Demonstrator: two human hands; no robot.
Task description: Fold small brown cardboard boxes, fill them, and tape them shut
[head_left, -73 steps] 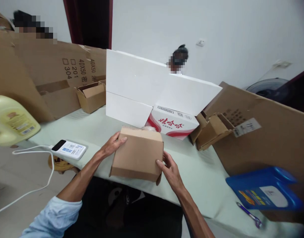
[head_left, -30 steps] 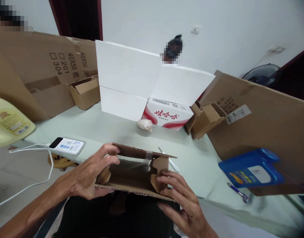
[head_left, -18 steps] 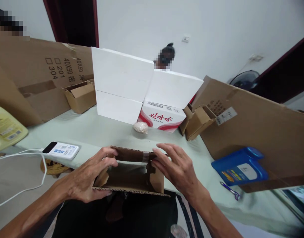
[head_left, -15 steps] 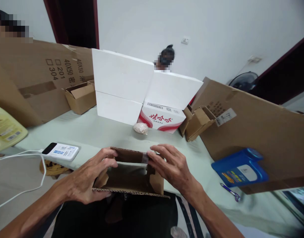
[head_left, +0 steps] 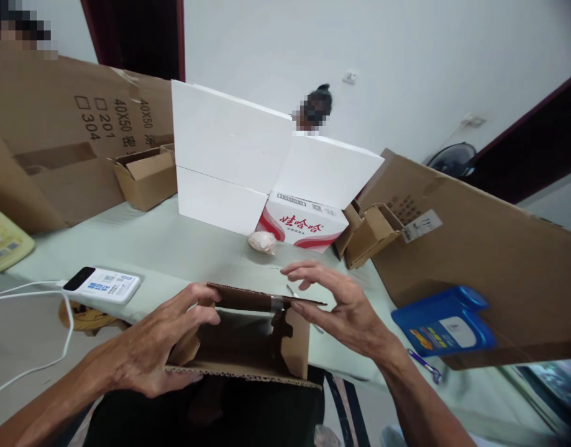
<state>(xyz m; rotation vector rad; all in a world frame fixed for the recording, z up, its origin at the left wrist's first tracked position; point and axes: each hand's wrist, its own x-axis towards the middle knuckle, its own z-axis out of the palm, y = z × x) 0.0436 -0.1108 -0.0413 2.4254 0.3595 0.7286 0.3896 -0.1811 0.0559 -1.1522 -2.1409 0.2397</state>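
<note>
A small open cardboard box [head_left: 248,372] is tilted at the table's front edge, its opening facing me. My left hand [head_left: 145,347] grips its left end, fingers at the far edge and thumb side underneath. A strip of clear tape [head_left: 276,303] lies across the far panel near its right end. My right hand [head_left: 341,304] is at the right end of that panel, thumb against the edge and fingers lifted apart. Under those fingers a small shiny piece [head_left: 292,292] shows, too small to name.
Beyond the box, a plastic-wrapped lump [head_left: 263,243] sits before a red-and-white carton [head_left: 304,223] and white panels [head_left: 224,149]. A blue bottle [head_left: 446,323] and razor [head_left: 425,366] lie right. A corded white device [head_left: 103,285] and yellow jug [head_left: 5,242] are left.
My right hand's fingers have lifted off the far panel and spread, leaving the thumb at its edge. The panel's right end now reaches farther right. My left hand keeps its grip.
</note>
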